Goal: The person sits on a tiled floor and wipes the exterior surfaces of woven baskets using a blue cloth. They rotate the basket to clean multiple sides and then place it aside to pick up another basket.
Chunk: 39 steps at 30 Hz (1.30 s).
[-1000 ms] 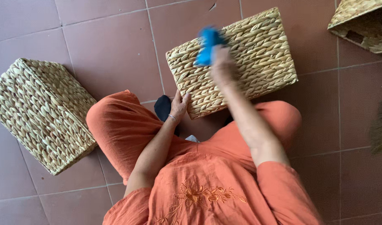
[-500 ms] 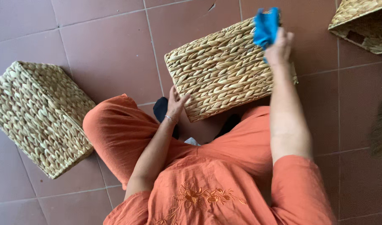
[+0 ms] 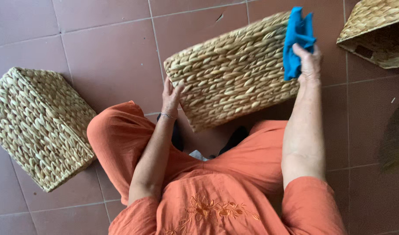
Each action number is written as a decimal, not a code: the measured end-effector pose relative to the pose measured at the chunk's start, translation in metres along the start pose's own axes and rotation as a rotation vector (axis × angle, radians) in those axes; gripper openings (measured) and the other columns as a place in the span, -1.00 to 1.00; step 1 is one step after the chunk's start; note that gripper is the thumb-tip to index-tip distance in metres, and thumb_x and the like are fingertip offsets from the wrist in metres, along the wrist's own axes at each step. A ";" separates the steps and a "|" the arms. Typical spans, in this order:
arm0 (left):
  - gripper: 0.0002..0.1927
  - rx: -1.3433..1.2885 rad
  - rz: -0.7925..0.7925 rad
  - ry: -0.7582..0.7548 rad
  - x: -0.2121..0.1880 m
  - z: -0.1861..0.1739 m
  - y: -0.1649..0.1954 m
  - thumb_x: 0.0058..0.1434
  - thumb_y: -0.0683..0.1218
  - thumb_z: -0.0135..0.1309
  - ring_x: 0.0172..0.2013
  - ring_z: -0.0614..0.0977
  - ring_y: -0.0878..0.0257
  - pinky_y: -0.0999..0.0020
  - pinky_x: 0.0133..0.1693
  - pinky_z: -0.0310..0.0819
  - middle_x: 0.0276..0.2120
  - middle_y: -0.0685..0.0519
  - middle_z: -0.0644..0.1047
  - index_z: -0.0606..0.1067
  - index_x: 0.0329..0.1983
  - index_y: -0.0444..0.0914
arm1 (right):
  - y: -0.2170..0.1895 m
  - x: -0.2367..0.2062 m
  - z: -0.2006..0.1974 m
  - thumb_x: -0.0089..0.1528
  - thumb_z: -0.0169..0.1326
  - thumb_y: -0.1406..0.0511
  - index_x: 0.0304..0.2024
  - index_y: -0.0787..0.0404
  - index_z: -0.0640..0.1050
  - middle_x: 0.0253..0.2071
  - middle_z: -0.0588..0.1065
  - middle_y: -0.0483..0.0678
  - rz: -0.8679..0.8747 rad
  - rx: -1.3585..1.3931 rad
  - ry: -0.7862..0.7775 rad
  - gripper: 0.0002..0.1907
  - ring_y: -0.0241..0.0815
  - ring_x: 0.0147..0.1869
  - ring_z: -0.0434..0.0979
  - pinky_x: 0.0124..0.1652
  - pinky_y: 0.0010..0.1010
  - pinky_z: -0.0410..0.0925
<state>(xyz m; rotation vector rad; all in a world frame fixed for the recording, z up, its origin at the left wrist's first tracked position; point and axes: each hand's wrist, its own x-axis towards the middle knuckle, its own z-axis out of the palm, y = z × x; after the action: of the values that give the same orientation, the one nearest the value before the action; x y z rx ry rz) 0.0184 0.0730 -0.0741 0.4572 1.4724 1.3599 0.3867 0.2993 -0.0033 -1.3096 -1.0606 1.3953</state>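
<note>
— Hands first: what does the head view show?

— Right hand clutches a bunched blue cloth, pressed on the woven basket at its 3 o'clock end. Left hand, fingers spread flat, braces the 9 o'clock edge.

— How far along?

— I judge the wiping is mid-way: the cloth sits at one end and the rest of that face shows no telling mark. Another basket lies at 9 o'clock and a third basket at 2 o'clock, both untouched.

A bright blue cloth against a straw-coloured woven basket; orange clothing, reddish-brown floor tiles.
</note>
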 end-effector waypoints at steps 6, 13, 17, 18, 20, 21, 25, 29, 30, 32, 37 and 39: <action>-0.26 -0.298 0.019 0.236 -0.017 -0.030 0.016 0.55 0.17 0.09 -0.11 0.05 -0.06 -0.07 -0.08 0.00 -0.16 -0.24 0.01 0.18 0.36 -0.55 | 0.002 -0.020 -0.024 0.22 0.30 0.38 0.05 0.23 0.58 -0.05 0.58 -0.08 0.034 0.084 -0.029 -0.66 -0.20 -0.03 0.58 0.01 -0.33 0.47; -0.19 -0.013 0.273 0.102 -0.050 -0.037 -0.020 0.39 0.06 0.05 0.23 0.40 0.10 0.22 0.25 0.31 0.30 -0.14 0.34 -0.02 0.57 -0.25 | 0.003 -0.052 -0.044 0.13 0.31 0.38 -0.01 0.15 0.60 -0.11 0.61 -0.21 0.079 -0.211 -0.112 -0.64 -0.32 -0.07 0.60 -0.01 -0.41 0.46; -0.14 0.036 0.229 0.009 -0.087 -0.033 -0.041 0.35 -0.02 0.04 0.27 0.39 0.11 0.16 0.28 0.31 0.31 -0.11 0.31 -0.13 0.57 -0.23 | -0.013 -0.094 -0.047 0.20 0.35 0.39 0.00 0.28 0.56 -0.09 0.60 -0.12 -0.178 -0.566 -0.014 -0.66 -0.25 -0.04 0.57 0.01 -0.29 0.45; -0.13 0.056 0.204 -0.013 -0.095 -0.032 -0.045 0.32 -0.04 0.04 0.27 0.39 0.11 0.14 0.26 0.34 0.30 -0.09 0.30 -0.15 0.55 -0.22 | -0.015 -0.103 -0.043 0.25 0.36 0.39 0.02 0.29 0.55 -0.06 0.61 -0.07 -0.269 -0.540 0.024 -0.67 -0.21 -0.01 0.57 0.05 -0.27 0.46; -0.15 0.062 0.264 -0.063 -0.113 -0.027 -0.053 0.32 -0.10 0.05 0.29 0.39 0.09 0.13 0.30 0.29 0.31 -0.12 0.31 -0.14 0.54 -0.25 | -0.013 -0.114 -0.030 0.29 0.37 0.40 0.06 0.31 0.56 0.03 0.58 0.02 -0.454 -0.671 0.075 -0.66 -0.09 0.07 0.57 0.09 -0.19 0.45; -0.16 0.067 0.293 -0.087 -0.118 -0.026 -0.056 0.32 -0.13 0.05 0.31 0.38 0.08 0.12 0.32 0.27 0.31 -0.14 0.32 -0.14 0.53 -0.26 | -0.009 -0.116 -0.020 0.28 0.37 0.41 0.09 0.31 0.56 0.08 0.55 0.08 -0.552 -0.823 0.090 -0.64 0.00 0.12 0.56 0.08 -0.15 0.45; -0.15 0.136 0.274 -0.068 -0.123 -0.026 -0.058 0.32 -0.15 0.03 0.28 0.40 0.07 0.12 0.32 0.28 0.30 -0.16 0.34 -0.14 0.55 -0.25 | 0.013 -0.106 0.020 0.35 0.22 0.40 0.34 0.20 0.47 0.33 0.40 0.04 -0.663 -1.228 0.094 -0.50 0.12 0.33 0.46 0.23 -0.03 0.44; -0.15 0.063 0.285 -0.088 -0.117 -0.025 -0.051 0.32 -0.14 0.06 0.28 0.41 0.08 0.14 0.31 0.29 0.30 -0.16 0.33 -0.14 0.53 -0.25 | 0.026 -0.100 0.042 0.31 0.30 0.00 0.49 0.28 0.24 0.39 0.22 0.27 -0.696 -1.439 0.097 -0.11 0.48 0.26 0.23 0.00 0.35 0.29; -0.15 0.041 0.283 -0.093 -0.117 -0.024 -0.049 0.32 -0.13 0.07 0.28 0.41 0.09 0.14 0.31 0.29 0.30 -0.15 0.33 -0.15 0.53 -0.25 | 0.025 -0.101 0.043 0.31 0.30 0.02 0.52 0.24 0.18 0.43 0.18 0.26 -0.630 -1.409 0.067 -0.09 0.44 0.31 0.21 0.01 0.32 0.30; -0.16 0.076 0.271 -0.065 -0.118 -0.021 -0.048 0.31 -0.13 0.06 0.28 0.42 0.08 0.15 0.29 0.31 0.31 -0.15 0.33 -0.13 0.53 -0.25 | 0.020 -0.104 0.043 0.32 0.32 0.02 0.54 0.22 0.15 0.46 0.14 0.27 -0.619 -1.387 0.060 -0.07 0.40 0.34 0.18 0.06 0.27 0.30; -0.17 0.011 0.317 -0.077 -0.119 -0.016 -0.048 0.31 -0.17 0.03 0.31 0.39 0.07 0.16 0.35 0.25 0.34 -0.17 0.30 -0.11 0.53 -0.26 | 0.003 -0.106 0.048 0.29 0.33 0.10 0.45 0.19 0.33 0.23 0.33 0.14 -0.659 -1.429 0.134 -0.23 0.21 0.27 0.34 0.15 0.11 0.37; -0.16 0.010 0.317 -0.051 -0.117 -0.013 -0.045 0.28 -0.19 0.03 0.30 0.39 0.06 0.15 0.34 0.25 0.34 -0.18 0.30 -0.12 0.53 -0.25 | -0.002 -0.108 0.058 0.33 0.23 0.03 0.33 0.22 0.39 0.07 0.43 0.11 -0.422 -1.218 0.022 -0.34 0.06 0.09 0.46 0.03 -0.07 0.43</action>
<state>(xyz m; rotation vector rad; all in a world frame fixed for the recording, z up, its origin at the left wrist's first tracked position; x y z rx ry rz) 0.0694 -0.0428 -0.0678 0.7507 1.4064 1.5755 0.3300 0.1937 0.0247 -1.7139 -2.1631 0.3189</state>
